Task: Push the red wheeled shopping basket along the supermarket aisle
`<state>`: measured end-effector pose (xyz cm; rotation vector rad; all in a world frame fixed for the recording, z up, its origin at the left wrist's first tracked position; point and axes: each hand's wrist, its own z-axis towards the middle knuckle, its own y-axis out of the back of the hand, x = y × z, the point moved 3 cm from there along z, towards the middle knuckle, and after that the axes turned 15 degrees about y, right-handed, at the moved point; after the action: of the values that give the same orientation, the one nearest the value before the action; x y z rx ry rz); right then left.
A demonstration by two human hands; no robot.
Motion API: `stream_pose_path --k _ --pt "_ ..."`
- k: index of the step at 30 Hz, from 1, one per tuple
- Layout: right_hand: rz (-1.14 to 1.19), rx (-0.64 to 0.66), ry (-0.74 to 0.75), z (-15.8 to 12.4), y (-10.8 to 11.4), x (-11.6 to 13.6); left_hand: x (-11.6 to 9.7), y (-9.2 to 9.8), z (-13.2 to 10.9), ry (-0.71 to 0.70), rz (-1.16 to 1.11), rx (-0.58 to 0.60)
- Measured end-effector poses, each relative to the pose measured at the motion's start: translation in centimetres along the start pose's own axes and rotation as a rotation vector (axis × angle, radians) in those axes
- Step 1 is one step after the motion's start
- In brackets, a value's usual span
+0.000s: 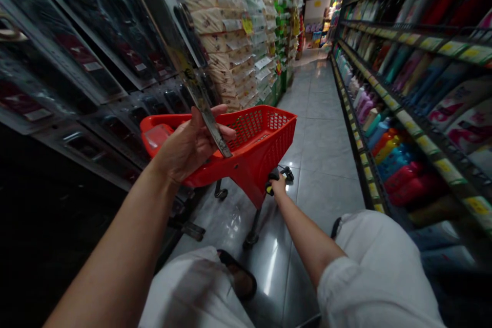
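My left hand [192,141] is around the lower part of a long, scuffed, flat metal strip [192,82], its fingers extended behind the strip. This strip slants up to a dark bar at the top left. Whether its lower end is fixed to the red plastic basket cart [253,164] behind it, I cannot tell. Low by the cart's near side, my right hand [279,185] is closed on a small black and yellow-green handle [271,182]. What that handle belongs to is not clear. Dark casters show under the cart.
Hanging packaged goods [88,51] line the left side, with stacked wrapped packs [223,36] beyond. Shelves of bottles [403,148] run along the right, edged with price labels. A glossy grey tiled floor [319,113] leads down the aisle. My knees and one dark shoe [240,277] are below.
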<state>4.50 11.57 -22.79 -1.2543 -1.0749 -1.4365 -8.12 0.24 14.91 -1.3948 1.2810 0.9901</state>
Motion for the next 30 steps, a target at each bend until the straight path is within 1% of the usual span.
stream_pose_path --k 5,7,9,11,13,14,16,17,19,22,24,26,27,30 --pt "0.077 0.021 -0.178 -7.0 -0.6 -0.7 0.0 0.2 0.1 -0.007 0.004 -0.035" --pt "0.108 -0.017 -0.192 -7.9 -1.0 0.0 -0.1 0.3 0.1 -0.015 0.005 -0.038" --pt "0.138 -0.081 -0.169 -7.0 -1.3 1.8 -0.1 0.3 0.1 -0.022 0.009 -0.037" --pt "0.181 -0.149 -0.074 -5.1 -1.4 4.9 -0.2 0.3 0.0 -0.022 0.008 -0.036" --pt "0.232 -0.178 0.097 -3.6 -1.2 8.6 -0.3 0.1 0.0 -0.016 0.0 -0.034" --pt "0.245 -0.166 0.205 -3.2 -1.1 10.4 -0.3 0.1 0.0 -0.013 -0.004 -0.034" --pt "0.221 -0.096 0.417 -3.4 -0.8 13.3 -0.4 -0.1 0.0 -0.016 -0.008 -0.039" --pt "0.191 -0.055 0.505 -3.9 -0.6 14.1 -0.4 -0.1 0.0 -0.02 -0.006 -0.043" --pt "0.122 0.021 0.61 -5.3 0.0 14.4 -0.4 -0.1 -0.1 -0.029 0.002 -0.046" --pt "0.018 0.135 0.63 -6.8 0.9 12.7 -0.4 0.1 -0.2 -0.033 0.008 -0.049" --pt "-0.062 0.203 0.646 -6.6 1.5 11.8 -0.4 0.1 -0.3 -0.028 0.01 -0.055" --pt "-0.11 0.225 0.673 -5.2 1.9 12.1 -0.4 0.1 -0.4 -0.028 0.014 -0.058" --pt "-0.119 0.211 0.674 -4.2 2.1 12.5 -0.4 0.1 -0.5 -0.03 0.016 -0.057" --pt "-0.123 0.088 0.613 -0.5 2.3 14.6 -0.4 0.0 -0.3 -0.034 0.018 -0.051"
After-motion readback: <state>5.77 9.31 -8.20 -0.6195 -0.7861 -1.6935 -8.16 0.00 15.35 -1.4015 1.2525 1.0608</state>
